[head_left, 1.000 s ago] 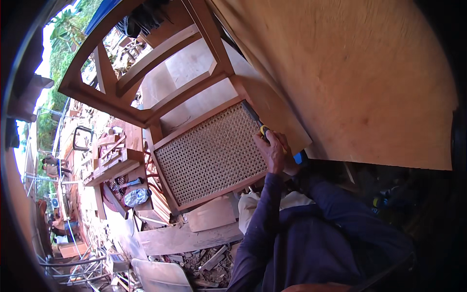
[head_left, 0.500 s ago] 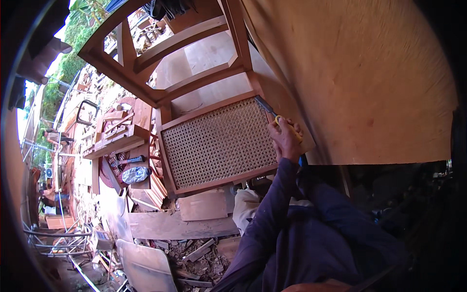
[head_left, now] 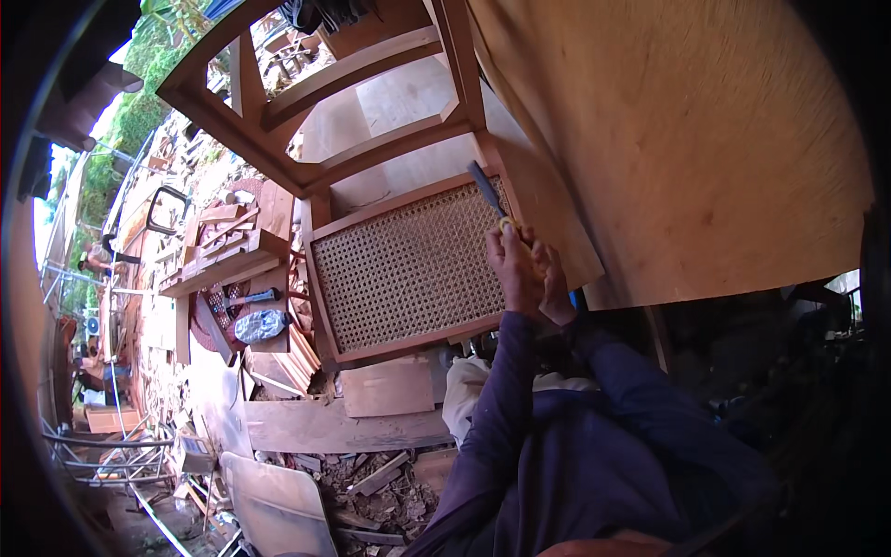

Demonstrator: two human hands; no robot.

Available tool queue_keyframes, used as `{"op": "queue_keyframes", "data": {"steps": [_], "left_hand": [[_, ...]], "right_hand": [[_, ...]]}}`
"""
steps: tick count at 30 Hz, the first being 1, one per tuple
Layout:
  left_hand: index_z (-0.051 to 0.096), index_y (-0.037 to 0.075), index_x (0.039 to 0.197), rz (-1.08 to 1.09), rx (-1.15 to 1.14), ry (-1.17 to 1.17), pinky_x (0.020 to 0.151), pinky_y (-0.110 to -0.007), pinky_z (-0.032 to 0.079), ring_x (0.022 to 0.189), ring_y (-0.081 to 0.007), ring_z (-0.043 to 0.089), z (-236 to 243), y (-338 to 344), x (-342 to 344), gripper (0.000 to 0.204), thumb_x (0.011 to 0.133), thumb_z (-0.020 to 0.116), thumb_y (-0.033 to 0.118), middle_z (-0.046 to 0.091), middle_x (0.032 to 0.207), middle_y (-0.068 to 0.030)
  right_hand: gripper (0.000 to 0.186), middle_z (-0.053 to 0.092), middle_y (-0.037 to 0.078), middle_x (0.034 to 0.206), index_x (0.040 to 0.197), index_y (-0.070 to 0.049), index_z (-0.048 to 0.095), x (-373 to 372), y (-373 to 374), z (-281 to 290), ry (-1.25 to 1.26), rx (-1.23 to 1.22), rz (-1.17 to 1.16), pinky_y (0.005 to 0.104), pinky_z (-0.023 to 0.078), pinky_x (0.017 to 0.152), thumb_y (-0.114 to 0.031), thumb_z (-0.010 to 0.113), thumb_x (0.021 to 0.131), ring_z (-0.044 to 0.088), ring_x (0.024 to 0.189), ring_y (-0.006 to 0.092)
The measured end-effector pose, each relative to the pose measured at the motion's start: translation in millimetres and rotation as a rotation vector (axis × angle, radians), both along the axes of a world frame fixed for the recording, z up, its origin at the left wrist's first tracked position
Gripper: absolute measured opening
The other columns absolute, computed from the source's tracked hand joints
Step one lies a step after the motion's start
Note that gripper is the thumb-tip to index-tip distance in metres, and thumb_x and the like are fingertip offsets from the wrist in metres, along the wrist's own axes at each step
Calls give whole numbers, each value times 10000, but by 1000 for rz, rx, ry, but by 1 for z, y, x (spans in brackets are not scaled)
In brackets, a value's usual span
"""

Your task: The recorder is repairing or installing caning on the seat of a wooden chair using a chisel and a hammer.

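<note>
My left hand (head_left: 510,265) and my right hand (head_left: 553,278) are closed together on the yellow handle of a chisel (head_left: 484,186), whose dark flat blade points up and away, over the top right corner of a woven cane seat (head_left: 408,269). The seat sits in the reddish wooden frame of a chair (head_left: 367,158), which lies on a plywood board (head_left: 548,204). My fingers are near the seat's right edge; whether the blade touches the cane or the frame I cannot tell.
A large plywood sheet (head_left: 687,148) rises at right. On the left lie wood pieces (head_left: 223,265), a hammer (head_left: 251,297), a crumpled bag (head_left: 260,325) and scrap with debris (head_left: 371,492). Metal tubing (head_left: 107,441) is at lower left; a person (head_left: 97,260) is farther off.
The view shifted, moving the scene rightward and up. In the last half second, my hands and the chisel moved left across the cane corner, the blade now pointing more steeply away from me.
</note>
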State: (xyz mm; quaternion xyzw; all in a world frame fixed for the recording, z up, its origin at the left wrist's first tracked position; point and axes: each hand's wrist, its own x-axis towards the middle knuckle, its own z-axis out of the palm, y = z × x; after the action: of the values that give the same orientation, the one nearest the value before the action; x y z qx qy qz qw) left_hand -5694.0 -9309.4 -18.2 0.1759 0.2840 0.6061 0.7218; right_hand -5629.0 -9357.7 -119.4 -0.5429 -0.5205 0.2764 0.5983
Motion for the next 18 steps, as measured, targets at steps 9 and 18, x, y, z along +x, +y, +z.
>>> {"op": "queue_keyframes", "data": {"steps": [9,18], "left_hand": [[563,106,1216,125,48,440,395,-239,372,484,-89,492,73,26,-110,228,1169,513,324,606,801,-24],[541,82,1193,426,-13,1099,540,-183,415,644,-34,499,-33,-5,-238,176,1157,546,254,550,811,35]], "right_hand": [[336,597,304,1218,1210,115,632,9,16,0,-344,-30,-102,492,504,997,-186,611,1062,593,1132,474],[423,581,279,1253,1314,99,571,25,82,16,-450,26,-160,503,491,1026,-203,657,1031,580,1158,469]]}}
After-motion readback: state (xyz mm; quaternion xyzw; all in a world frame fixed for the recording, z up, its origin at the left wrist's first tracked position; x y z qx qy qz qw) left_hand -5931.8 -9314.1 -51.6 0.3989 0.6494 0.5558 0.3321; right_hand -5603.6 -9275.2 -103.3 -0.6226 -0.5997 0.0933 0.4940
